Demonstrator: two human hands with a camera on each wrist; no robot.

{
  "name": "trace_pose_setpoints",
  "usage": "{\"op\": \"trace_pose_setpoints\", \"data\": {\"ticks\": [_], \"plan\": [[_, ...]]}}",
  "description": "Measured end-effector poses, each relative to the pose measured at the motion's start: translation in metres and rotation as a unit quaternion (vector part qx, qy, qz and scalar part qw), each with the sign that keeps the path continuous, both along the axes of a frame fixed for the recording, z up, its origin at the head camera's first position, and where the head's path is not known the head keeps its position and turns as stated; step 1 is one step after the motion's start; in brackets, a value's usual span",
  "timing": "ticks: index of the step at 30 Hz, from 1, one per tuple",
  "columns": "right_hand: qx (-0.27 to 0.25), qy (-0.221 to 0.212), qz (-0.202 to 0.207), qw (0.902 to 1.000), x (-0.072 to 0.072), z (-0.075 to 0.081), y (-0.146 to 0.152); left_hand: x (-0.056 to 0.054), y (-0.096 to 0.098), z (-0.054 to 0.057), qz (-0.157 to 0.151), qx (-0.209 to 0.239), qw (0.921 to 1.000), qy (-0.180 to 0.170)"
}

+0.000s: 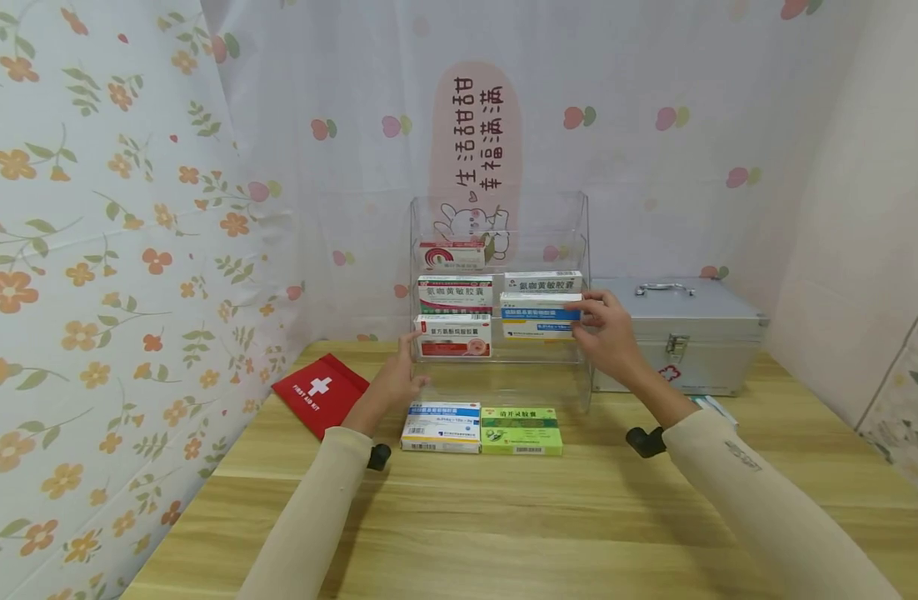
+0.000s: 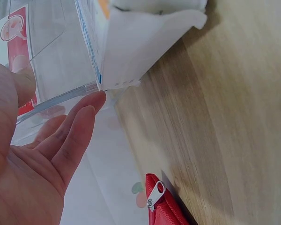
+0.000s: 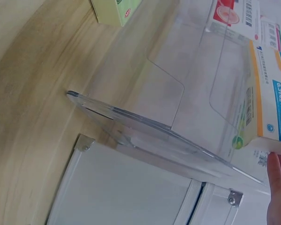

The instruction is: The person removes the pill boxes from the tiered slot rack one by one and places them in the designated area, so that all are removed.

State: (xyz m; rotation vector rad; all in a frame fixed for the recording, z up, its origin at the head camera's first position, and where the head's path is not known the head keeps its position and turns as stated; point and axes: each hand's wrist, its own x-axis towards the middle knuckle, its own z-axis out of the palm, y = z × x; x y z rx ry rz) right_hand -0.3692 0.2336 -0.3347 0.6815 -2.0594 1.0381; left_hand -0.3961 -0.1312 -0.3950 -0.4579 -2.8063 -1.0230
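Note:
A clear acrylic tiered rack (image 1: 504,362) holds several medicine boxes. At its right side my right hand (image 1: 609,333) pinches the right end of a blue, white and orange medicine box (image 1: 537,317). That box sits in front of a white medicine box (image 1: 543,282). In the right wrist view the held box (image 3: 267,93) leans over the rack's tier, fingertips at its end. My left hand (image 1: 395,379) is at the rack's left edge, fingers extended, beside a red-and-white medicine box (image 1: 454,336). In the left wrist view the left fingers (image 2: 75,136) reach along the rack's side edge.
A second blue-and-white medicine box (image 1: 441,427) and a green medicine box (image 1: 521,431) lie before the rack. To the left is a red first aid pouch (image 1: 320,392). A silver metal case (image 1: 676,333) stands right of the rack. Two more boxes fill the upper left tiers.

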Motion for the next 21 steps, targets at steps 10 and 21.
{"op": "trace_pose_setpoints", "data": {"ticks": [10, 21], "plan": [[-0.038, -0.018, 0.013, 0.9990, 0.027, 0.000, 0.002, -0.001, -0.001, 0.000, 0.005, -0.006, 1.0000, -0.004], [-0.052, -0.063, 0.017, 0.9965, 0.065, -0.003, 0.015, -0.002, -0.001, -0.001, 0.003, -0.015, 0.9999, 0.001]]}}
